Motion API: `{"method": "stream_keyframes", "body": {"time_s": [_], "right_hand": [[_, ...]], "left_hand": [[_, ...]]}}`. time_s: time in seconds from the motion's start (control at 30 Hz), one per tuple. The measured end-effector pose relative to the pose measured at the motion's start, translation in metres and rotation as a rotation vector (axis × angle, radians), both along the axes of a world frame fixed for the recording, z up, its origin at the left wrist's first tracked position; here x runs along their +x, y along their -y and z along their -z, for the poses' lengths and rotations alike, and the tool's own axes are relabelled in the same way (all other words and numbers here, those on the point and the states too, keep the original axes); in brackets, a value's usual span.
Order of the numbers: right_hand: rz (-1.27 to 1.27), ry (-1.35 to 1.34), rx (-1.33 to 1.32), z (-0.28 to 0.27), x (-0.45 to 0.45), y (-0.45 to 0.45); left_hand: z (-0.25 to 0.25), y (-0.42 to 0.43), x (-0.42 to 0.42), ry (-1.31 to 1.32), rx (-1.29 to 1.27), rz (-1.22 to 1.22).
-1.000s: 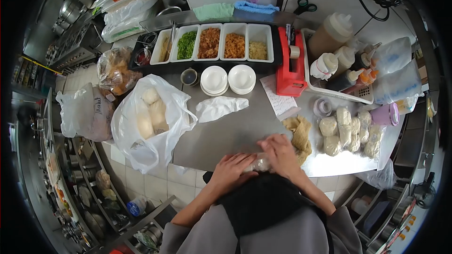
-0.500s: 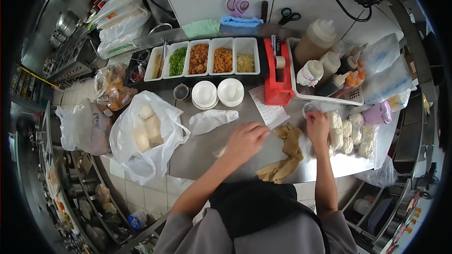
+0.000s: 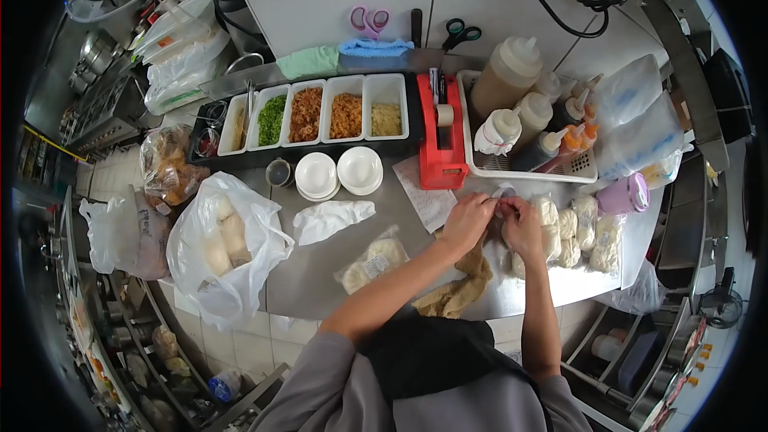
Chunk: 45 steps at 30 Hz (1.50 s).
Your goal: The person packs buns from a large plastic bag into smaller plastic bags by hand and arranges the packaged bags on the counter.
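Observation:
My left hand [image 3: 466,220] and my right hand [image 3: 521,226] meet fingertip to fingertip at a small roll of tape or labels [image 3: 504,192], just right of the red dispenser [image 3: 438,144]. Both have their fingers pinched at the roll; any strip between them is too small to make out. A clear plastic bag of pale dough [image 3: 374,262] lies on the steel table left of my left forearm. Under and beside that forearm is a crumpled brown cloth [image 3: 458,288]. Several wrapped dough packs [image 3: 568,232] stand right of my right hand.
Behind are a topping tray [image 3: 300,116], stacked white bowls [image 3: 318,176] and a basket of bottles [image 3: 532,172]. An open white bag with dough [image 3: 268,232] is at left. A written paper [image 3: 422,200] and a white crumpled sheet [image 3: 332,220] lie on the table.
My left hand has left the bagged dough and moved right to the roll, beside my right hand. The bagged dough now lies uncovered. The view has shifted.

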State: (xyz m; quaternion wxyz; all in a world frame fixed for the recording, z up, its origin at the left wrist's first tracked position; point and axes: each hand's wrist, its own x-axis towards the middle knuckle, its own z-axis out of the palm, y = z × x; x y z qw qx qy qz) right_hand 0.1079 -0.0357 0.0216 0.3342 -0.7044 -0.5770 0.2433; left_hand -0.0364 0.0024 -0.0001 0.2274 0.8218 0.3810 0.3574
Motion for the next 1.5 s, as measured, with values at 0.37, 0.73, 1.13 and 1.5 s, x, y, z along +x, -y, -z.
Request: {"method": "stream_keyframes", "body": {"time_s": [0.37, 0.73, 1.13, 1.5], "right_hand": [[-0.05, 0.038, -0.045, -0.013, -0.004, 0.002], [-0.045, 0.065, 0.175, -0.004, -0.007, 0.002], [-0.995, 0.316, 0.34, -0.029, -0.144, 0.049], [-0.56, 0.304, 0.377, -0.034, -0.114, 0.066]], "left_hand": [[-0.016, -0.005, -0.019, 0.138, -0.336, -0.073], [-0.04, 0.114, -0.232, -0.283, 0.237, -0.199], [-0.039, 0.158, -0.22, -0.447, -0.189, -0.124], [-0.06, 0.155, -0.219, 0.065, -0.107, -0.326]]}}
